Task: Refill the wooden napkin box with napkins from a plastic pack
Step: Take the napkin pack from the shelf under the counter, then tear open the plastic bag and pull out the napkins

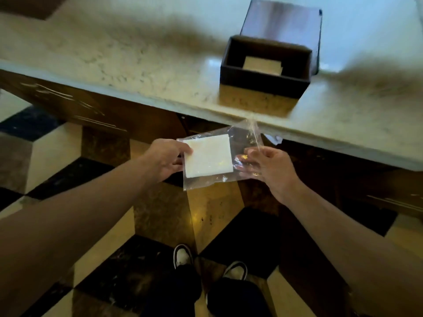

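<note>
A clear plastic pack (pixel 240 138) hangs in the air below the counter edge, with a white stack of napkins (pixel 207 155) inside it. My left hand (pixel 166 157) grips the pack's left side at the napkins. My right hand (pixel 269 167) pinches the loose, crumpled right end of the plastic. The dark wooden napkin box (pixel 263 83) stands open on the marble counter (pixel 126 56), up and right of my hands. A few napkins (pixel 263 65) lie flat at its bottom.
A shiny dark lid or panel (pixel 283 21) leans behind the box. The counter's front edge runs diagonally just above the pack. Below are a wooden cabinet front (pixel 68 101), a patterned tile floor and my shoes (pixel 183 255).
</note>
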